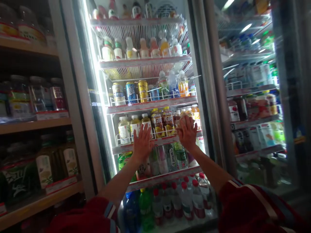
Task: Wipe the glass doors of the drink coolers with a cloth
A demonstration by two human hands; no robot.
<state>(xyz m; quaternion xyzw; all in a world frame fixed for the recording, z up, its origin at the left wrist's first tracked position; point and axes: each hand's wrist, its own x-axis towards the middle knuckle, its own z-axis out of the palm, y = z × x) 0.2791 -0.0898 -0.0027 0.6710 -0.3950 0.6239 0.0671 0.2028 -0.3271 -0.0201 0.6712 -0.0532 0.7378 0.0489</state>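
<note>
I face a lit drinks fridge (148,105) with several wire shelves of bottles and cans. My left hand (143,142) is raised with its fingers stretched out flat, in front of the pale bottles (124,129) on the fourth shelf. My right hand (187,132) is closed round a pale cloth (185,121), pressed against the fridge front near the orange-capped bottles (195,113). Whether the hands rest on a glass door or reach inside, I cannot tell. Both sleeves are dark red with striped cuffs.
Wooden shelves (34,125) with jars and bottles stand at the left. A second glass-door fridge (252,97) with drinks stands at the right. Red-capped water bottles (187,200) fill the bottom shelf below my arms.
</note>
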